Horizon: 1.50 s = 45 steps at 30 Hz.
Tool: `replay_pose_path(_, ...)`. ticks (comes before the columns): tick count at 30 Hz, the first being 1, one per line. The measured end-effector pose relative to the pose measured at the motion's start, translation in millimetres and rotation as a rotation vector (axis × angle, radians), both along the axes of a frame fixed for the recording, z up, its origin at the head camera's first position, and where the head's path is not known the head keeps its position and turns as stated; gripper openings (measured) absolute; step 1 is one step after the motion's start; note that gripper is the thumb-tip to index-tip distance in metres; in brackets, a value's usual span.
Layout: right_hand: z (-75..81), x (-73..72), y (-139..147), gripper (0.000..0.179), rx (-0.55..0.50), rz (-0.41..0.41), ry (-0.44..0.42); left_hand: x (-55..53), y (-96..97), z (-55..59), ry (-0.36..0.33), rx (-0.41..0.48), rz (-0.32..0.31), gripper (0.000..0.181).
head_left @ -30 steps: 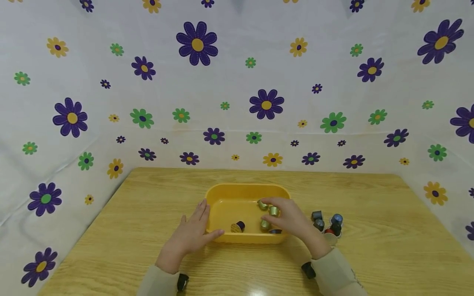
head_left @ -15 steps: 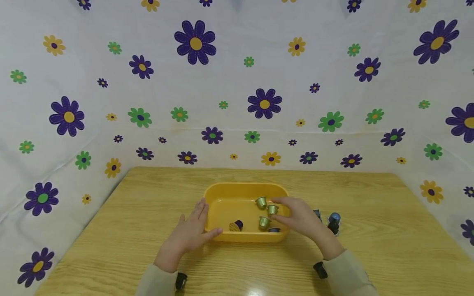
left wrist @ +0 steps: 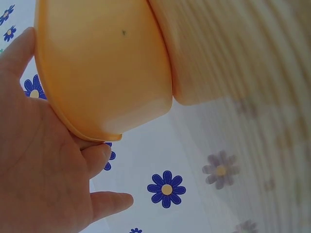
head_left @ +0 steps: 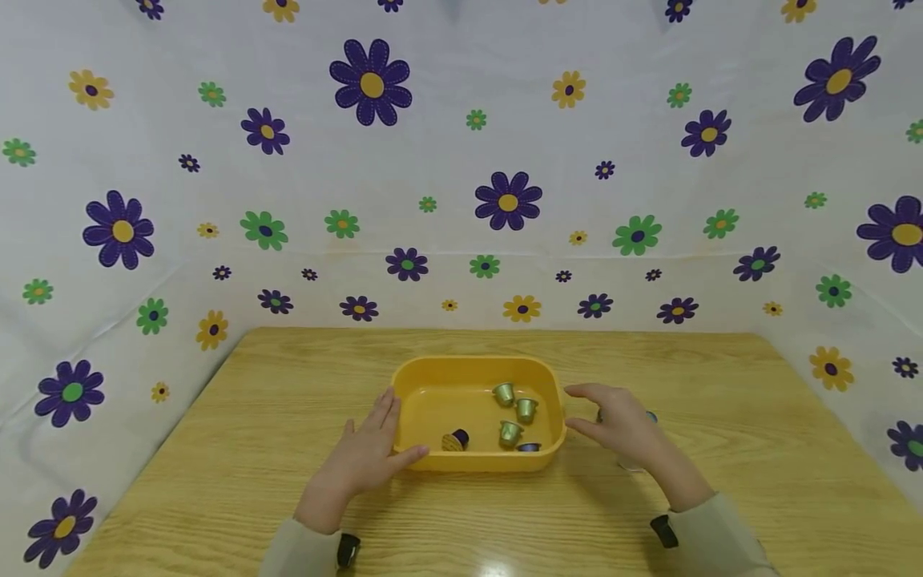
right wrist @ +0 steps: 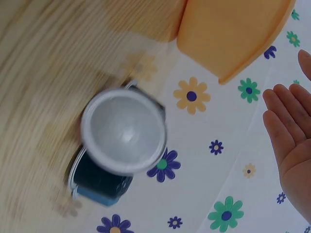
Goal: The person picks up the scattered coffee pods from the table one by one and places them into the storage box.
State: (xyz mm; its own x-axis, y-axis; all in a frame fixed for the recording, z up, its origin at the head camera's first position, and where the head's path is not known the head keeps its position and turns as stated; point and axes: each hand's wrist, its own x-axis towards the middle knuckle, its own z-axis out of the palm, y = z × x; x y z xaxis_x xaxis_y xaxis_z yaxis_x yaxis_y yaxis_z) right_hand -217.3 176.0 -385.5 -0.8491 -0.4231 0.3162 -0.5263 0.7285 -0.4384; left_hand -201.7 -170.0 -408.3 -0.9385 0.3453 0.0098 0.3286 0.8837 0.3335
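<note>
A yellow plastic tray [head_left: 476, 462] stands mid-table. Inside it at the right lie three green coffee capsules [head_left: 526, 410] and a bluish one [head_left: 530, 447]. Near its front wall is a dark purple capsule with a gold lid [head_left: 455, 440]. My left hand [head_left: 360, 453] rests on the tray's left end, fingers along the rim and thumb over the front corner. Just outside the right rim is my right hand [head_left: 622, 423], holding nothing, thumb and fingers spread apart. More capsules [right wrist: 124, 131] sit on the table beside it, mostly hidden behind the hand in the head view.
The wooden table [head_left: 303, 361] is enclosed at the back and sides by a white cloth [head_left: 447, 152] printed with flowers. A dark wrist strap [head_left: 663, 530] shows at the right sleeve [head_left: 721, 541], another [head_left: 348, 550] at the left.
My right hand has drawn back from inside the tray to the right, over the loose capsules, leaving the green capsules in the tray. My left hand keeps its place on the rim.
</note>
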Motion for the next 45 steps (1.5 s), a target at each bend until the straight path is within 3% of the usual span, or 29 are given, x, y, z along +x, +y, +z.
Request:
replay_pose_path(9,-1.8,1.9,29.9,0.038,0.024,-0.016,0.028,0.4,0.0,1.5,0.005,-0.003,-0.003,0.089)
replay_pose_path(17,-0.6,4.6,46.7,0.041,0.057,-0.043,-0.022,1.7,0.2,4.3,-0.003,0.004,-0.002,0.089)
replay_pose_path(29,7.3,-6.4,61.7,0.038,0.124,-0.067,0.062,-0.4,-0.3,3.5,0.000,-0.002,-0.004,0.091)
replay_pose_path(38,5.4,-12.0,77.0,0.037,0.168,-0.114,-0.013,-0.5,1.8,3.4,-0.005,-0.001,-0.014,0.090)
replay_pose_path(45,-2.7,-19.6,82.9,0.037,0.257,-0.129,-0.068,1.1,2.7,6.1,-0.010,0.013,-0.014,0.089)
